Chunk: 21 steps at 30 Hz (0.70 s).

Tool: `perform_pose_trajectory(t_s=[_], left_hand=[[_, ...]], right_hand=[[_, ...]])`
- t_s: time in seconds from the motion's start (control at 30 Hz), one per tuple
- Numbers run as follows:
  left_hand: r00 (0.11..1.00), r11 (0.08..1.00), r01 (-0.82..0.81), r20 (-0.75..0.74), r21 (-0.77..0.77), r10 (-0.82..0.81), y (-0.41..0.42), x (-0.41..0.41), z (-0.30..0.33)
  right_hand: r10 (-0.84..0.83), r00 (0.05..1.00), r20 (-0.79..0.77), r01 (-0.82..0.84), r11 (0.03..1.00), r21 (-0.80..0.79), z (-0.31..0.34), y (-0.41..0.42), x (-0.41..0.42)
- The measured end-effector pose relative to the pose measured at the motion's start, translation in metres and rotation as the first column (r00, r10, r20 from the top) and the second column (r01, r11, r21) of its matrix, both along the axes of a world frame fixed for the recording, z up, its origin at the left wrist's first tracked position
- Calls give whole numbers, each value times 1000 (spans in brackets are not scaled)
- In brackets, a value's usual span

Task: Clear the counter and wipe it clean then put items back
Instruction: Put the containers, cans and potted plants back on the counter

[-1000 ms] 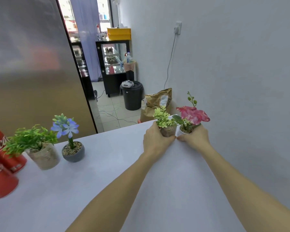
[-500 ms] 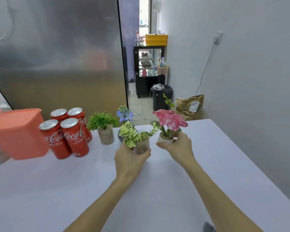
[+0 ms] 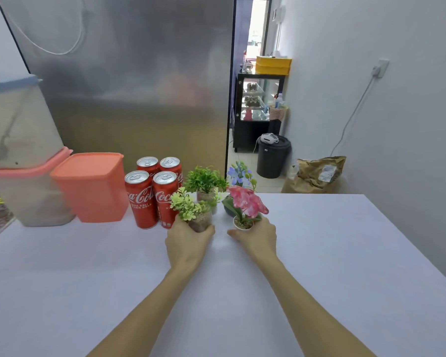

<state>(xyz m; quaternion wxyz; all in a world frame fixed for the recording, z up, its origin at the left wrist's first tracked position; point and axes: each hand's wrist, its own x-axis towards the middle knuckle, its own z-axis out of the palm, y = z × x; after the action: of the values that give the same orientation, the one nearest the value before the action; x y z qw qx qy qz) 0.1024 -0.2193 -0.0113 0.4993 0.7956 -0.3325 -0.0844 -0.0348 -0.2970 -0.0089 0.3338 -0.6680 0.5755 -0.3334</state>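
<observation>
My left hand [image 3: 188, 243] fingers curl around the yellow-green plant [image 3: 192, 211], right hand [image 3: 256, 237] fingers around the pink flower pot [image 3: 242, 224], near the tabletop [image 3: 345, 253] far edge

We read a white script "Coca-Cola" logo, partly cut off, on two front red cans [image 3: 142, 199]; smaller print beneath seemed to say "RASA ASLI".

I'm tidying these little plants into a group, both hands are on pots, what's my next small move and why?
Probably set both pots down and let go. Your left hand grips the yellow-green plant pot and your right hand the pink flower pot, already beside the green plant, blue flower and Coca-Cola cans.
</observation>
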Motion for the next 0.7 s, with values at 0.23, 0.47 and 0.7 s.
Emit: perform_pose_trajectory(t_s=[0.23,0.47,0.7], left_hand=[[1000,1000,0,26,-11,0,-4,7,-9],[999,1000,-7,43,8,6,-8,8,-10],[999,995,42,31,86,-45,-4,7,-1]], right_hand=[[-85,996,-21,85,996,-8,-15,-9,5],[-86,992,-94,82,995,-51,-19,-7,9],[-54,987,-149,49,998,-39,-12,2,9]])
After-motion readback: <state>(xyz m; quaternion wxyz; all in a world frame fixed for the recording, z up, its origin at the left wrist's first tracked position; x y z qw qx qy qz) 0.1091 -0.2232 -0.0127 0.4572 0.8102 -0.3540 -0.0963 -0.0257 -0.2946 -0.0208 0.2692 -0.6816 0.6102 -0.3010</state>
